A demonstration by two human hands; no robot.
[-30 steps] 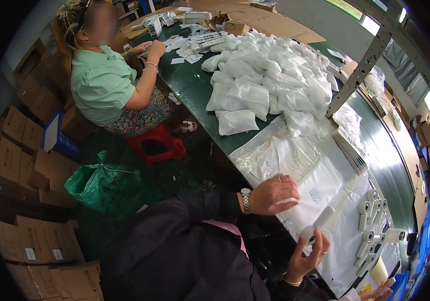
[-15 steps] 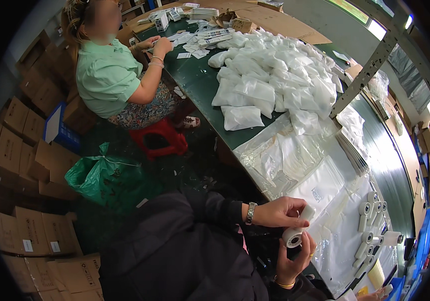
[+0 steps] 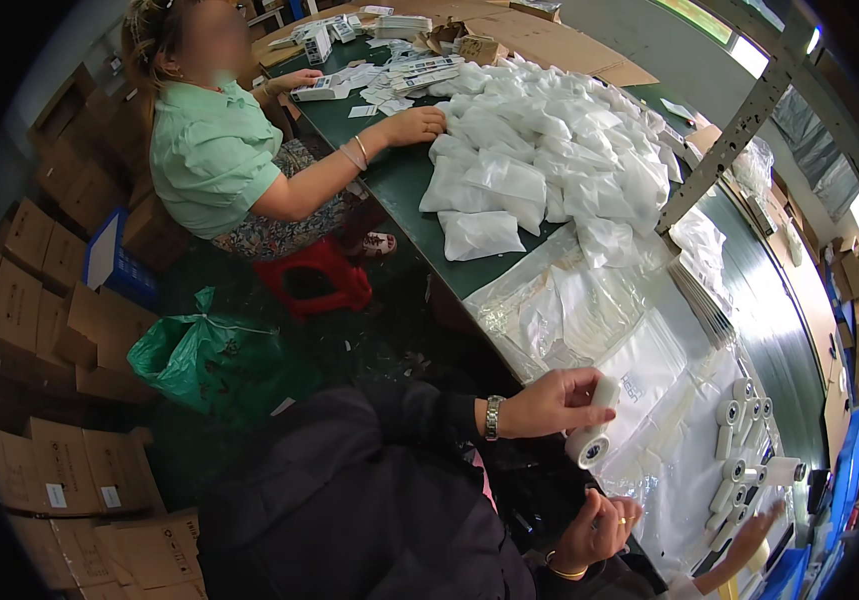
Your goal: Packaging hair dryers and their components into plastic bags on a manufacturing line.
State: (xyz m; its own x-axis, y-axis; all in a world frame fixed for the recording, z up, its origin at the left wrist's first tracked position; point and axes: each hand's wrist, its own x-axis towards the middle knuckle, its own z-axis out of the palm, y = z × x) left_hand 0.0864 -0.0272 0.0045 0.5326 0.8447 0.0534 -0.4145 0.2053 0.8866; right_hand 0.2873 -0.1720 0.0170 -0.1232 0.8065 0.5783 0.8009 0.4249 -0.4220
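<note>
In my left hand (image 3: 554,402) is a white device (image 3: 601,405) with a long body and a round end with a dark centre. My thumb and fingers close around its body, and the round end points down toward my right hand (image 3: 594,530). That hand is apart from the device, below it, with its fingers curled together; whether anything small is between them I cannot make out. Several similar white devices (image 3: 726,440) lie on the table's right part. Under and beyond my hands are flat clear plastic bags (image 3: 639,375).
A big heap of filled white pouches (image 3: 549,150) covers the far table. A co-worker in green (image 3: 214,150) sits at far left, one hand by the pouches. Another person's hand (image 3: 744,545) reaches in at lower right. A metal post (image 3: 729,150) rises at the right; cartons (image 3: 79,460) stand left.
My right hand has let go of the white device and dropped lower. The left keeps it. The co-worker's hand has reached to the pouches, and another person's hand has moved up at lower right.
</note>
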